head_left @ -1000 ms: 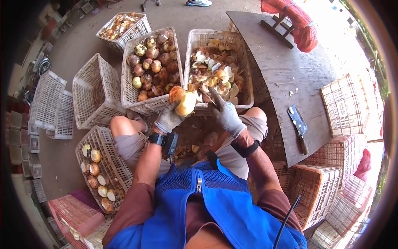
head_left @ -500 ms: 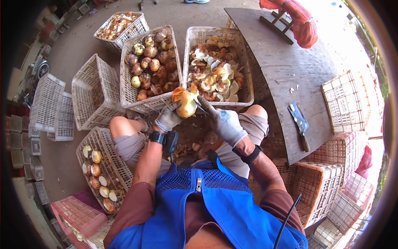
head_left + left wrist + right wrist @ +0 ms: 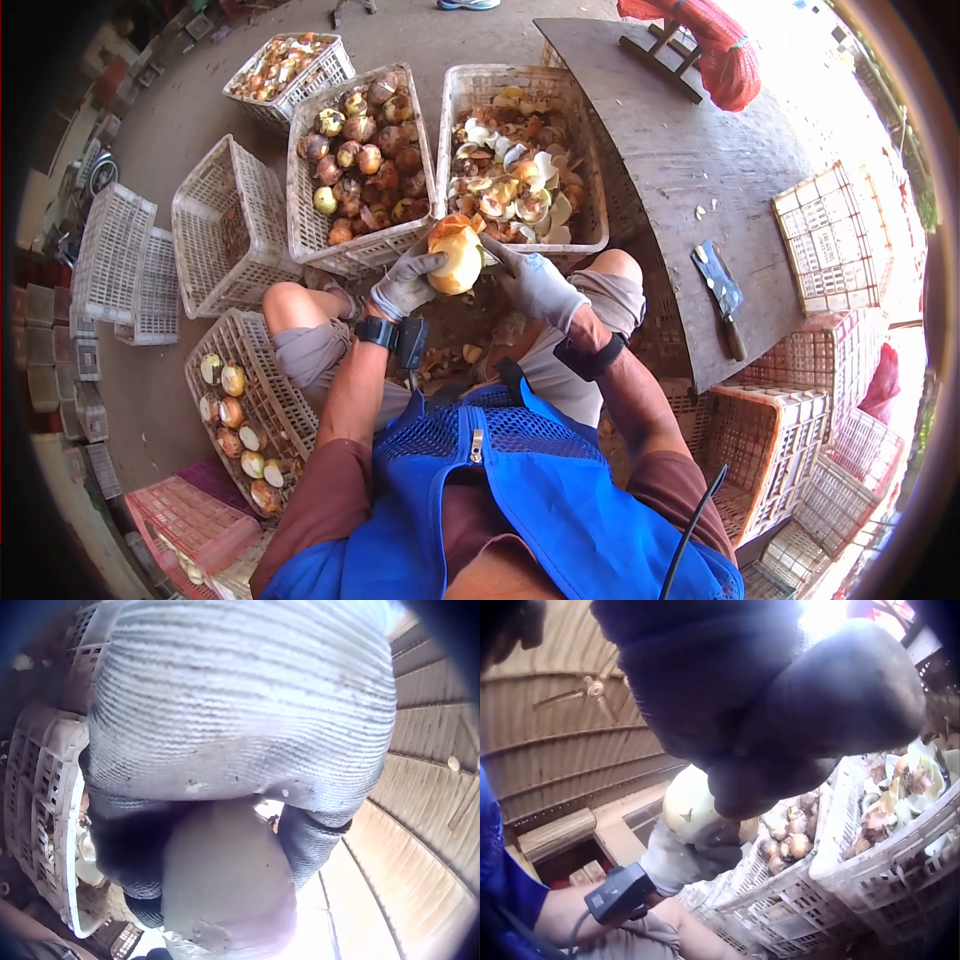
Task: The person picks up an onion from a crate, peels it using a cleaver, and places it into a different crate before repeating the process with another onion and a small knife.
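A partly peeled onion, pale with orange skin at its top, is gripped by the gloved left hand above the lap. In the left wrist view that hand curls around the pale onion. The gloved right hand is at the onion's right side, fingers curled; the small knife blade seen earlier is mostly hidden now. From the right wrist, the right hand looks dark and bent in front of the onion.
Ahead stand a crate of whole onions and a crate of peelings. A cleaver lies on the wooden table at the right. Peeled onions fill part of a crate at the left; other crates stand around.
The right hand has come in from over the peelings to the onion's right side. More of the onion's pale surface faces the head camera, and its loose skin hangs differently.
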`<control>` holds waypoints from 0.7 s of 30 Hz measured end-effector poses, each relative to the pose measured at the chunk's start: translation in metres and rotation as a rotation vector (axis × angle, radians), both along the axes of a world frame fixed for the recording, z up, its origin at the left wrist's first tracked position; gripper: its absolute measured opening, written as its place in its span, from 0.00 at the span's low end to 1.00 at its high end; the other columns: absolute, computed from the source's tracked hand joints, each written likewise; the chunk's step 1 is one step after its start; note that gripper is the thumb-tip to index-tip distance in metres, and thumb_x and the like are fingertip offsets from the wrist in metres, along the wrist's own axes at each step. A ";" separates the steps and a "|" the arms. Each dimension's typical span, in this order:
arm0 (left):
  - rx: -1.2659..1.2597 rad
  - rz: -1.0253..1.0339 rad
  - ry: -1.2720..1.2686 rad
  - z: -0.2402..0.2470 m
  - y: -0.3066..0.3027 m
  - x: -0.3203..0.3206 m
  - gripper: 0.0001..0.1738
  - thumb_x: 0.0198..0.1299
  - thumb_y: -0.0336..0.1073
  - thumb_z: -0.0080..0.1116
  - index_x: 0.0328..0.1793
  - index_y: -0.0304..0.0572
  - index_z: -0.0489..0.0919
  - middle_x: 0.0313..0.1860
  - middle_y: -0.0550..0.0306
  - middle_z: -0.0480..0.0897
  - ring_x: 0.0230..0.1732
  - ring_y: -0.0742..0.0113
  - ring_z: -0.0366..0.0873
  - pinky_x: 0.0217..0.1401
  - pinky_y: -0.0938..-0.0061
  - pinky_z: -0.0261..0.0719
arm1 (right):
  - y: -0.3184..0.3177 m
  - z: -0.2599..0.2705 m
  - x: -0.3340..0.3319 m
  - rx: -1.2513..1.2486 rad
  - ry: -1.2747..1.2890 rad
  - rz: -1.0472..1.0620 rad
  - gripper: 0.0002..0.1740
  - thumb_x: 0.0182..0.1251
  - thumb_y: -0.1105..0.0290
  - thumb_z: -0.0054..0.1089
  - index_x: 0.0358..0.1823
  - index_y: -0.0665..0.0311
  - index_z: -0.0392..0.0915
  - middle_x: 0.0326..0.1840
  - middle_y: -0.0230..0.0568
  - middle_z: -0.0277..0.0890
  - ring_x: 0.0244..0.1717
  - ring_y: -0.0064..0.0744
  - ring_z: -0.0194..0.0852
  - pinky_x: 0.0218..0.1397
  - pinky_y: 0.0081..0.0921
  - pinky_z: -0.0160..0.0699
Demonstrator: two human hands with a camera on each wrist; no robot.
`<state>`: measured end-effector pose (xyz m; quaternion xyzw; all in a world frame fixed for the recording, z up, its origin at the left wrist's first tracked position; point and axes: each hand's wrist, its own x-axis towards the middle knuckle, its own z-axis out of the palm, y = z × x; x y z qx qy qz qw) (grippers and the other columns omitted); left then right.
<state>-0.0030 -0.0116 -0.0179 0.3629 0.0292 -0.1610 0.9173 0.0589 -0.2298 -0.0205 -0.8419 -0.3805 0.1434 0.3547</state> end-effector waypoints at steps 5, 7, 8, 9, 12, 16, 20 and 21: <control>0.103 -0.038 -0.047 -0.001 0.004 0.006 0.40 0.55 0.38 0.68 0.72 0.40 0.62 0.64 0.51 0.73 0.62 0.56 0.74 0.62 0.62 0.76 | 0.008 -0.031 0.012 0.213 0.356 0.031 0.32 0.61 0.72 0.48 0.70 0.55 0.62 0.34 0.57 0.79 0.37 0.50 0.82 0.43 0.38 0.78; 0.173 0.084 -0.045 -0.006 0.006 0.007 0.39 0.55 0.41 0.68 0.71 0.37 0.63 0.66 0.53 0.72 0.65 0.59 0.71 0.68 0.61 0.71 | 0.011 -0.003 0.005 0.132 0.641 -0.145 0.32 0.60 0.73 0.49 0.70 0.55 0.63 0.36 0.57 0.79 0.39 0.46 0.82 0.44 0.35 0.78; 0.160 0.135 -0.038 -0.004 0.003 0.007 0.39 0.56 0.43 0.67 0.71 0.37 0.63 0.66 0.54 0.71 0.66 0.60 0.70 0.68 0.62 0.70 | 0.013 0.007 0.001 0.085 0.783 -0.231 0.32 0.60 0.73 0.49 0.70 0.55 0.63 0.37 0.58 0.79 0.40 0.45 0.82 0.45 0.34 0.77; 0.146 0.187 -0.031 -0.003 -0.002 0.007 0.39 0.57 0.45 0.66 0.71 0.38 0.63 0.67 0.55 0.70 0.67 0.61 0.69 0.69 0.63 0.69 | 0.017 -0.008 -0.003 0.136 0.583 -0.286 0.33 0.60 0.73 0.49 0.70 0.54 0.62 0.39 0.60 0.79 0.42 0.50 0.81 0.46 0.37 0.78; 0.217 0.332 -0.073 -0.008 -0.026 0.006 0.38 0.58 0.51 0.64 0.70 0.40 0.65 0.64 0.56 0.72 0.64 0.66 0.70 0.66 0.71 0.70 | 0.030 -0.031 -0.013 0.247 0.215 -0.425 0.34 0.61 0.70 0.49 0.72 0.52 0.59 0.42 0.62 0.78 0.43 0.59 0.79 0.47 0.45 0.77; 0.294 0.383 0.022 -0.025 -0.023 0.010 0.31 0.58 0.44 0.66 0.64 0.39 0.70 0.55 0.56 0.79 0.54 0.67 0.78 0.57 0.74 0.78 | 0.034 -0.022 -0.031 0.167 0.167 -0.474 0.32 0.63 0.70 0.49 0.72 0.51 0.60 0.41 0.61 0.79 0.42 0.59 0.79 0.47 0.45 0.77; 0.337 0.385 -0.070 -0.009 -0.028 0.011 0.30 0.54 0.36 0.68 0.63 0.37 0.72 0.52 0.55 0.80 0.50 0.67 0.80 0.52 0.76 0.80 | 0.026 -0.008 -0.016 0.164 0.295 -0.514 0.32 0.62 0.71 0.50 0.71 0.52 0.61 0.41 0.61 0.79 0.43 0.56 0.80 0.49 0.41 0.77; 0.289 0.341 -0.052 -0.010 -0.026 0.012 0.35 0.50 0.29 0.69 0.66 0.38 0.68 0.53 0.55 0.80 0.53 0.65 0.79 0.56 0.72 0.81 | 0.022 -0.013 -0.008 0.180 0.305 -0.452 0.33 0.62 0.71 0.50 0.71 0.51 0.61 0.43 0.61 0.79 0.45 0.56 0.79 0.51 0.40 0.76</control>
